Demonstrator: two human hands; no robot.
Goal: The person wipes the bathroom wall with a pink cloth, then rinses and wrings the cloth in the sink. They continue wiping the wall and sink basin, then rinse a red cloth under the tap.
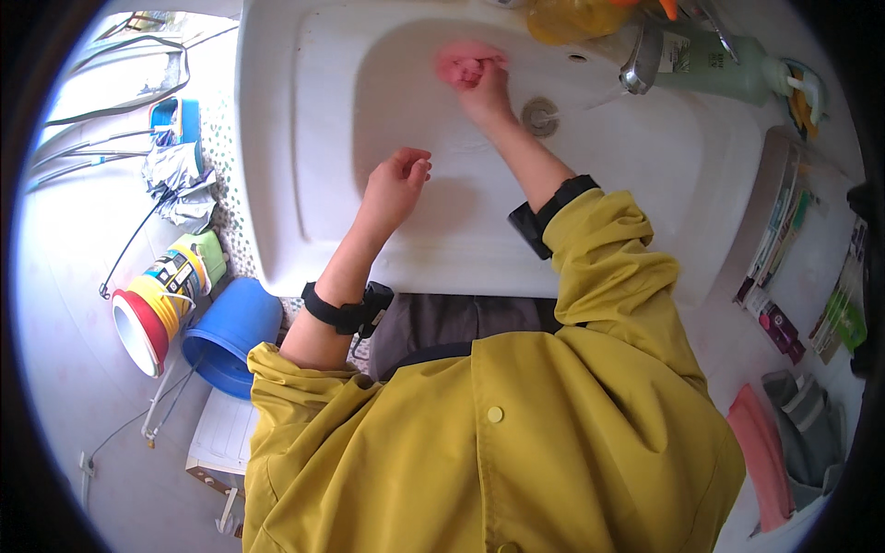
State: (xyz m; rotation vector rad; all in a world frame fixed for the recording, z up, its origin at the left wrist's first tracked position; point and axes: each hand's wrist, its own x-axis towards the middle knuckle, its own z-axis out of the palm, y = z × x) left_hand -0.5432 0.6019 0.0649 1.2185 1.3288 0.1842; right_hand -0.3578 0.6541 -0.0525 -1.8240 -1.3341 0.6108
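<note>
Forward and extended, the right hand [485,90] reaches into the sink [318,260], its fingers gripping a crumpled pink cloth [454,61] that spreads just beyond them. Nearer the body and to its left, the left hand [398,182] is over the basin, released, fingers loosely curled. Right of the right hand, past the faucet [642,63], a pale-green pump bottle [737,72] bears a white label [675,53], its print too small to read.

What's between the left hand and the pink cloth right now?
In the head view, only the bare white basin lies between the left hand and the pink cloth; the right hand, gripping the cloth, is right of that stretch.
</note>
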